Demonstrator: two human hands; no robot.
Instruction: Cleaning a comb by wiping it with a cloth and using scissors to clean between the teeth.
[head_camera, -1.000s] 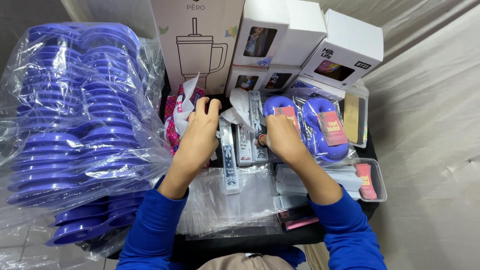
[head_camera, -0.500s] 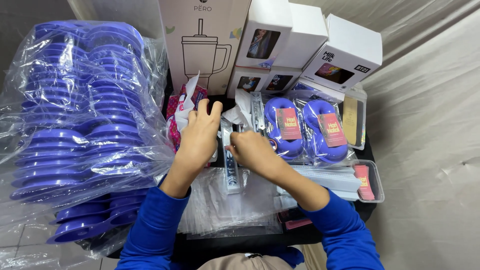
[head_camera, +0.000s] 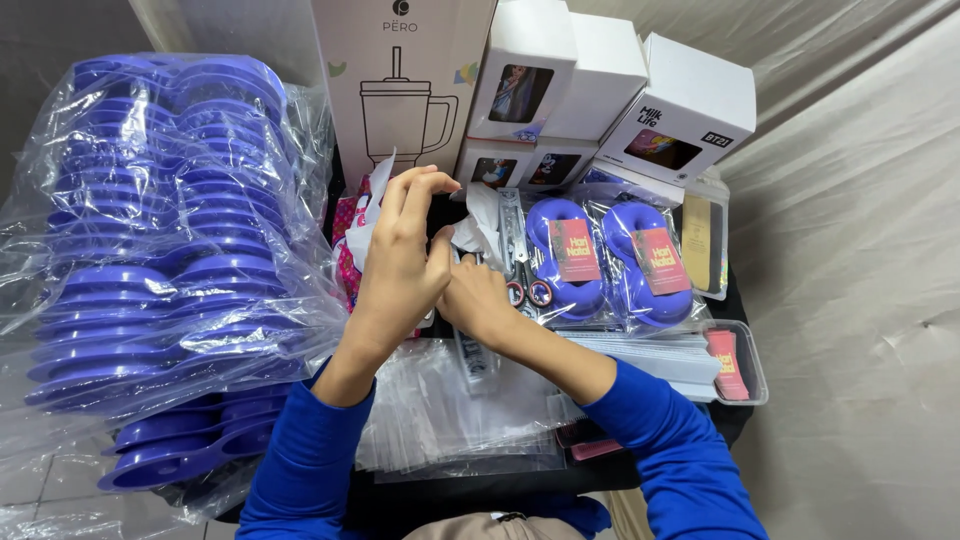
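Packing step: left hand pinching white wrapper; right hand closed, contents hidden. Next needs bag.

Stacks of purple plastic plates in clear wrapping fill the left side. At the back stands a tall white box with a mug drawing, with smaller white boxes beside it. Two purple ring-shaped items lie bagged at right, near a clear tray.

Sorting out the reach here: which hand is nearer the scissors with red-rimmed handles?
Right. The right hand lies just beside the scissors; the left hand sits farther away, beyond the right hand.
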